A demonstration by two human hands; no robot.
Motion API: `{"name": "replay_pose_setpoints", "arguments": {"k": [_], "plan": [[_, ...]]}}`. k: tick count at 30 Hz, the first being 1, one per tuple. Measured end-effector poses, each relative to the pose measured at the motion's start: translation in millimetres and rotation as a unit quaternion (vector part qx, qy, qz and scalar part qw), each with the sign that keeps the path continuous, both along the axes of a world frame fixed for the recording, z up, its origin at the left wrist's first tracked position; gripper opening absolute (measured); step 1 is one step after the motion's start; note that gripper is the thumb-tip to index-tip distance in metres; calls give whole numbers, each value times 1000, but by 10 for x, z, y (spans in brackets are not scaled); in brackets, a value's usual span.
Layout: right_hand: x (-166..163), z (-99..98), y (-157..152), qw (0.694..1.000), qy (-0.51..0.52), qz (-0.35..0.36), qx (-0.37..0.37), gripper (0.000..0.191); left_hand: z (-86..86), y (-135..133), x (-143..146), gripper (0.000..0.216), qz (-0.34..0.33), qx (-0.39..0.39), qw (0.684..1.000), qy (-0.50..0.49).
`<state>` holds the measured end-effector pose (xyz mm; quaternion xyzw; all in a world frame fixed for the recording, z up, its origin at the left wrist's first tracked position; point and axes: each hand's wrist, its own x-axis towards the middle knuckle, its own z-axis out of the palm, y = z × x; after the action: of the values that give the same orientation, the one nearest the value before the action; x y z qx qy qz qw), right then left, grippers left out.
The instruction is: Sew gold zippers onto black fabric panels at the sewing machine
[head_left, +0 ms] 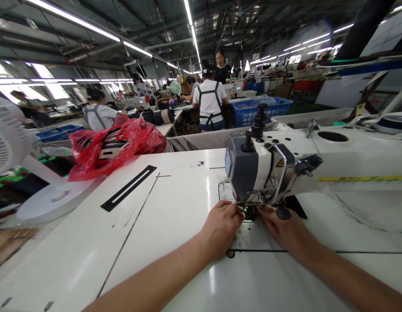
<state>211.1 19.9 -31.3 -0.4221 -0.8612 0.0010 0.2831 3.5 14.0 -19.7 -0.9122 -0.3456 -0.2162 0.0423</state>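
A white and grey sewing machine (249, 162) stands on the white table, its needle area low between my two hands. My left hand (223, 225) is left of the needle, fingers curled and pressed together on the edge of a black flat piece (251, 213). From the other side my right hand (287, 227) closes on the same black piece, its fingertips partly hidden behind the machine head. More black material (296, 207) shows flat behind my right hand; whether it is one piece with the part under the needle, I cannot tell.
A black slotted strip (128, 188) lies on the table (174, 216) at left. Beyond it are a red plastic bag (135, 138) with black-and-white contents and a white fan (54, 190). A blue crate (262, 110) and several people at work are farther back.
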Motion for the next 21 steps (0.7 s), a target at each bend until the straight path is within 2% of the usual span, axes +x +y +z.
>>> {"name": "replay_pose_setpoints", "arguments": {"k": [11, 15, 18, 21], "plan": [[-32, 21, -23, 1000, -25, -3, 17, 34, -31, 23, -3, 18, -10, 13, 1000, -18], [140, 102, 39, 999, -46, 13, 18, 27, -38, 61, 0, 17, -3, 12, 1000, -21], [387, 180, -16, 990, -117, -19, 78, 24, 15, 11, -34, 18, 4, 10, 1000, -18], [455, 201, -307, 966, -197, -62, 156, 26, 128, -223, -33, 17, -1, 30, 999, -26]]}}
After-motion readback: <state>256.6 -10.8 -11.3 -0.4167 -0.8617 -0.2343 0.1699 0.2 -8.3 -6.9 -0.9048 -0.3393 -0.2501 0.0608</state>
